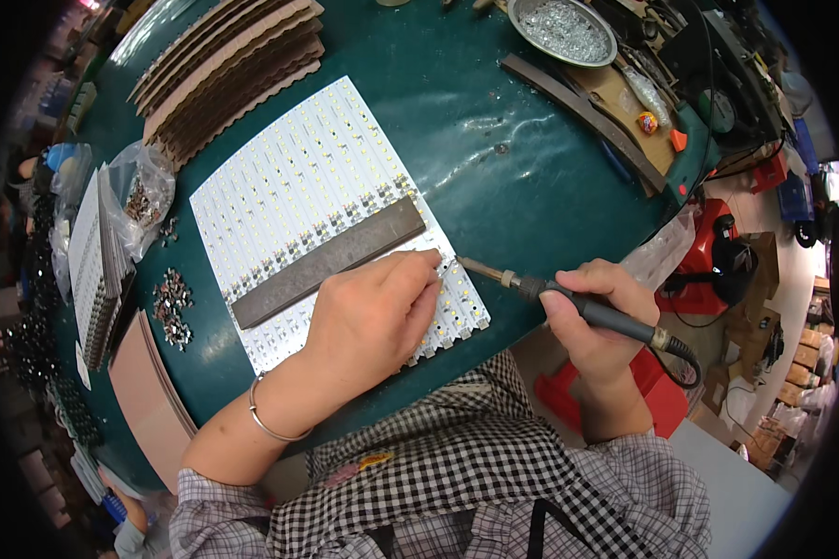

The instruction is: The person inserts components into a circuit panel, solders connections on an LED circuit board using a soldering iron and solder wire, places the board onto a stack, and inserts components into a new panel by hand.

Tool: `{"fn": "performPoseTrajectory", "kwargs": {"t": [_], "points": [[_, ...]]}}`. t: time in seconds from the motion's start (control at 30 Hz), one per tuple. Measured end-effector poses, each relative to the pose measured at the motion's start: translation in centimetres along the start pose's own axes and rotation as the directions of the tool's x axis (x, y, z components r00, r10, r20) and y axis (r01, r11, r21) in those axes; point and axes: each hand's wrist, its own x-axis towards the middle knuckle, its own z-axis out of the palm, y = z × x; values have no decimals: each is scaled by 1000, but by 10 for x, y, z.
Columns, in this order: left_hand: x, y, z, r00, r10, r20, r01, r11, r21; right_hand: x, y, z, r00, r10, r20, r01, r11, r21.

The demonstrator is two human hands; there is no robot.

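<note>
Two-handed, works at a green table (522,168), with a black-and-white checked apron (475,456) at 6 o'clock and a red object (662,396) at 4 o'clock, past the table's edge. Wears a thin metal bangle (253,405) on the left wrist. Extends the left hand (382,303) over the near part of a white board (289,186), with fingers curled and drawn narrow, pointing toward 2 o'clock. Cannot tell about anything small pinched between them. Grips a soldering iron (615,320) in the right hand (592,340), toward 4 o'clock, with fingers wrapped around the dark handle. Aims the metal tip toward 10 o'clock, at the board's right edge, just beside the left fingertips; cannot tell contact from a slight gap. Has the board flat on the table, mostly toward 10 o'clock, dotted with rows of small yellowish chips. Shows a dark grey bar (331,261) lying across it, slanting from 8 toward 2 o'clock, just beyond the left hand. Has pinkish-brown sheets (144,382) at 8 o'clock, then a loose heap of small metal pieces (172,312) and a stack of dotted white boards (93,279) at 9 o'clock. Shows a clear plastic bag (149,200) of small parts between 9 and 10 o'clock. Includes, farther off, a curved dark strip (583,121) between 1 and 2 o'clock, wavy-edged brown sheets (228,74) between 10 and 11 o'clock, and a round metal dish (583,64) of shiny bits at 1 o'clock.
</note>
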Motion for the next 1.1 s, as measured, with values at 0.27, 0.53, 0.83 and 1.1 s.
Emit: {"fn": "performPoseTrajectory", "kwargs": {"t": [0.27, 0.53, 0.83, 1.1], "points": [[1, -3, 0, 1000, 11, 6, -11, 1000, -19, 5, -2, -2, 999, -1, 43, 0, 999, 34], [2, -2, 1, 1000, 29, 6, -29, 1000, -8, 19, -16, -5, 982, -99, 162, 112, 991, -72], [0, -2, -1, 1000, -9, -19, 9, 1000, -12, 16, -19, -8, 991, -79, 105, 85, 995, -52], [-6, -1, -12, 994, -18, -104, 12, 998, -56, 13, -19, -6, 992, -97, 83, 95, 995, 27]]}}
